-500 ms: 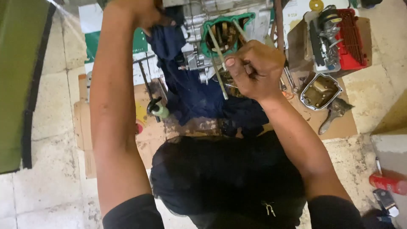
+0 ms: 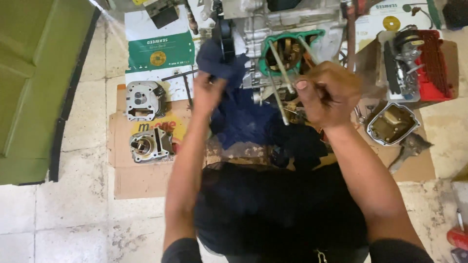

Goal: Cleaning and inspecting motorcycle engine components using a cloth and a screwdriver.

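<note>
My left hand (image 2: 207, 92) grips a dark blue rag (image 2: 234, 112) that hangs down in front of a small engine block (image 2: 273, 29). The block's opening is ringed by a green gasket (image 2: 292, 36), and several long metal studs (image 2: 280, 61) stick out of it toward me. My right hand (image 2: 329, 95) is closed around a thin tool just below the studs; its tip is hidden by my fingers. Both forearms reach forward over my dark-clothed lap.
Flattened cardboard (image 2: 146, 170) covers the tiled floor. On it at left lie a cylinder head (image 2: 144, 100) and a cylinder (image 2: 148, 144). At right sit a metal cover (image 2: 392, 122), a red and grey part (image 2: 419, 63) and a green wall (image 2: 39, 87) at far left.
My left hand has dropped from the top of the view and now grips the blue rag. My right hand has stayed near the studs. The camera has shifted, bringing the left parts into view.
</note>
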